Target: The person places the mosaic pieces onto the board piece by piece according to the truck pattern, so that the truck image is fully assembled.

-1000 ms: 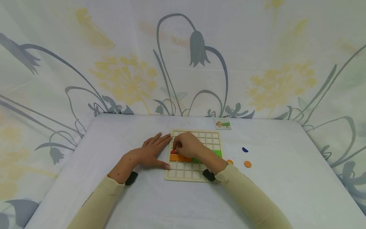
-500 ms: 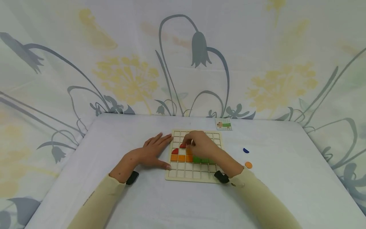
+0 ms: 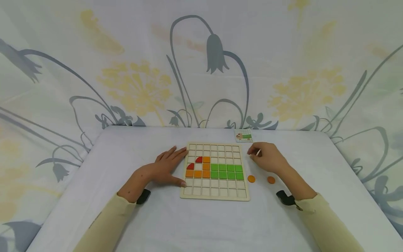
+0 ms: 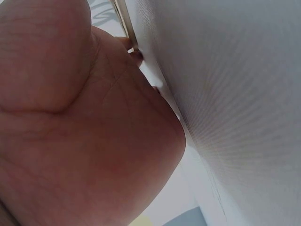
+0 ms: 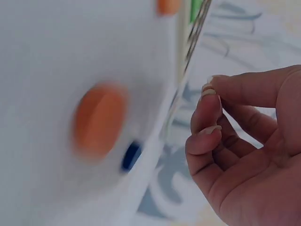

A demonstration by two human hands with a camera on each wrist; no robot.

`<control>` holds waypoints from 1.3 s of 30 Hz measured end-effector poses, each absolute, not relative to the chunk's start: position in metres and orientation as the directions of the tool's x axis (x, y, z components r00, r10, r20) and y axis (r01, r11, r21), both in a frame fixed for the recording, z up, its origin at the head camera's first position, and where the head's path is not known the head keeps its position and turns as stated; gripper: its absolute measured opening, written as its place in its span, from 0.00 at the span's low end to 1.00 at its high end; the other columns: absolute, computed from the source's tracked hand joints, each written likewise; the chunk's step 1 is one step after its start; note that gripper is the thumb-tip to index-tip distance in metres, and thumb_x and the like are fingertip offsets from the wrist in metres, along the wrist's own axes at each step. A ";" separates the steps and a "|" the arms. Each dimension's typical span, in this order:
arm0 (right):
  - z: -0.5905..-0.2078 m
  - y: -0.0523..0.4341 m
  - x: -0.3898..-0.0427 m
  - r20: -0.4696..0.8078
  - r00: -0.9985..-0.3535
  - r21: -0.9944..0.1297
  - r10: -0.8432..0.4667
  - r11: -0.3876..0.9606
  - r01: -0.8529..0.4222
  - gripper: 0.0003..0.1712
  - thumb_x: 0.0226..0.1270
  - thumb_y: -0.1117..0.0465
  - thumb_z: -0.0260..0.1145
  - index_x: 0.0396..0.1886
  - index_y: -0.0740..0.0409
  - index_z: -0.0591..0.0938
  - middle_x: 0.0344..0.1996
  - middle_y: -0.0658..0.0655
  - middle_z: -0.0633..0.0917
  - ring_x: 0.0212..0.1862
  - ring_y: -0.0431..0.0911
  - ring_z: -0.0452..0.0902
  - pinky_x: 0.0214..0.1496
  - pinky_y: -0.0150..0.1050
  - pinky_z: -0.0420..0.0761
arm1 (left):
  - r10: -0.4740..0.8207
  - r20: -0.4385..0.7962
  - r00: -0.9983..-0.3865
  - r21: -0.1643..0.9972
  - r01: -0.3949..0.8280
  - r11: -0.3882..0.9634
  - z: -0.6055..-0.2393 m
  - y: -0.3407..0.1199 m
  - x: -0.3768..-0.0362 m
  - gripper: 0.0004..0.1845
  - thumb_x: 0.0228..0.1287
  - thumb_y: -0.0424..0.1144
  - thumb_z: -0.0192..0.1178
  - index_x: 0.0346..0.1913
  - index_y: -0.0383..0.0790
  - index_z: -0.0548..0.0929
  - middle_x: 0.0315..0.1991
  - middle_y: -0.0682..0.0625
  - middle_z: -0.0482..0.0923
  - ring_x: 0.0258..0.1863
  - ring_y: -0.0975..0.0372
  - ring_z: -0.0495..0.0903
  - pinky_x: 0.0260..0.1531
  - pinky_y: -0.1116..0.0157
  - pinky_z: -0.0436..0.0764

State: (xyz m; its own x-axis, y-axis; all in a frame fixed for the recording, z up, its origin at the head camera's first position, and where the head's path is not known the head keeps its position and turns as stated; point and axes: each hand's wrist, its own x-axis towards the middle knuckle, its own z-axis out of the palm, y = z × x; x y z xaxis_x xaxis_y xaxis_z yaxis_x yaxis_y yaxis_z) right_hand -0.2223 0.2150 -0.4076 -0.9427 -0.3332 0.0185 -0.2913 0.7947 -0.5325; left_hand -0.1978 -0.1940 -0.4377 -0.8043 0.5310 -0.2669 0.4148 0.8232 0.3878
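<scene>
The right hand (image 3: 267, 159) has left the grid board (image 3: 214, 195); only its wrist view is showing a blue piece (image 5: 130, 156), fingers loosely curled, holding nothing.

Small picture card (image 3: 244, 135) (far table edge), flowered backdrop cloth (image 3: 138, 84)

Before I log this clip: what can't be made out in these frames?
- Right hand, head view: a thin white sliver shows at the fingertips; too small to name. The right wrist view shows curled fingers, nothing visible between them.
- Card, head view: picture too small to read.
- Blue piece, right wrist view: blurred; hidden behind the hand in the head view.
- Board, left wrist view: the left hand fills the frame.
</scene>
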 end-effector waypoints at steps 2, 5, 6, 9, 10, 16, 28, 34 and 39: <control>-0.411 0.231 -0.222 0.012 -0.956 -0.514 -0.294 0.818 -0.258 0.05 0.73 0.67 0.67 0.42 0.61 0.89 0.37 0.57 0.87 0.36 0.49 0.79 0.39 0.42 0.79 | 0.532 -0.270 -0.802 0.391 0.414 0.822 -0.435 -0.194 -0.196 0.66 0.60 0.69 0.72 0.88 0.48 0.43 0.89 0.51 0.37 0.86 0.46 0.30 0.81 0.39 0.42; -0.417 0.252 -0.222 -0.016 -0.969 -0.492 -0.245 0.846 -0.206 0.05 0.72 0.67 0.66 0.41 0.61 0.88 0.37 0.58 0.87 0.38 0.50 0.80 0.39 0.43 0.79 | 0.534 -0.264 -0.803 0.387 0.418 0.821 -0.432 -0.194 -0.194 0.66 0.60 0.69 0.72 0.88 0.47 0.44 0.89 0.50 0.38 0.86 0.45 0.31 0.81 0.38 0.43; -0.418 0.258 -0.222 -0.027 -0.971 -0.486 -0.236 0.852 -0.193 0.05 0.72 0.67 0.66 0.41 0.61 0.88 0.37 0.57 0.87 0.38 0.50 0.80 0.39 0.42 0.79 | 0.532 -0.265 -0.804 0.383 0.418 0.824 -0.431 -0.194 -0.194 0.66 0.60 0.69 0.72 0.88 0.47 0.44 0.89 0.50 0.38 0.86 0.45 0.31 0.81 0.39 0.43; -0.420 0.269 -0.221 -0.073 -0.973 -0.488 -0.219 0.859 -0.157 0.05 0.72 0.64 0.68 0.41 0.61 0.87 0.35 0.56 0.86 0.37 0.49 0.79 0.39 0.42 0.78 | 0.531 -0.256 -0.808 0.382 0.420 0.823 -0.431 -0.194 -0.193 0.65 0.60 0.69 0.73 0.88 0.46 0.45 0.88 0.50 0.39 0.86 0.45 0.32 0.81 0.38 0.43; -0.421 0.271 -0.221 -0.084 -0.972 -0.491 -0.220 0.858 -0.152 0.05 0.72 0.63 0.69 0.41 0.60 0.87 0.35 0.55 0.85 0.37 0.49 0.79 0.38 0.41 0.78 | 0.530 -0.255 -0.809 0.384 0.418 0.823 -0.430 -0.194 -0.193 0.65 0.60 0.68 0.73 0.88 0.46 0.45 0.88 0.50 0.39 0.86 0.45 0.32 0.81 0.38 0.43; -0.420 0.271 -0.219 -0.138 -0.959 -0.501 -0.246 0.853 -0.146 0.07 0.69 0.61 0.73 0.36 0.61 0.86 0.34 0.56 0.85 0.37 0.50 0.78 0.41 0.43 0.79 | 0.528 -0.261 -0.809 0.385 0.414 0.825 -0.430 -0.194 -0.192 0.65 0.60 0.68 0.73 0.88 0.46 0.45 0.88 0.50 0.39 0.86 0.45 0.32 0.81 0.38 0.43; -0.421 0.254 -0.215 -0.116 -0.941 -0.535 -0.319 0.818 -0.211 0.03 0.70 0.68 0.70 0.38 0.59 0.83 0.31 0.53 0.81 0.36 0.48 0.74 0.40 0.42 0.76 | 0.532 -0.264 -0.804 0.374 0.423 0.825 -0.432 -0.193 -0.194 0.65 0.60 0.70 0.72 0.88 0.48 0.44 0.89 0.51 0.38 0.87 0.46 0.31 0.81 0.39 0.43; -0.419 0.238 -0.216 -0.069 -0.929 -0.550 -0.363 0.791 -0.268 0.02 0.72 0.69 0.67 0.40 0.59 0.84 0.31 0.52 0.82 0.36 0.47 0.75 0.41 0.41 0.77 | 0.536 -0.257 -0.804 0.374 0.428 0.823 -0.431 -0.193 -0.195 0.66 0.60 0.70 0.72 0.88 0.48 0.44 0.88 0.51 0.39 0.87 0.46 0.31 0.81 0.39 0.43; -0.416 0.219 -0.218 -0.053 -0.919 -0.577 -0.391 0.763 -0.291 0.02 0.74 0.69 0.67 0.41 0.60 0.82 0.30 0.53 0.82 0.34 0.46 0.75 0.39 0.40 0.77 | 0.537 -0.259 -0.803 0.376 0.428 0.822 -0.431 -0.192 -0.196 0.65 0.60 0.69 0.72 0.88 0.48 0.44 0.89 0.51 0.38 0.87 0.46 0.31 0.81 0.39 0.43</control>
State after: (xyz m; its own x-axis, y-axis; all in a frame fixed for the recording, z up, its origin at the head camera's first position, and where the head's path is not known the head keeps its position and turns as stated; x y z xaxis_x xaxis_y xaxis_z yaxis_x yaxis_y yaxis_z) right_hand -0.2178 0.2189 -0.4156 -0.9189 -0.3909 -0.0528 -0.2913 0.7629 -0.5772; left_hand -0.1956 -0.1924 -0.4314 -0.8033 0.5366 -0.2585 0.4279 0.8218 0.3761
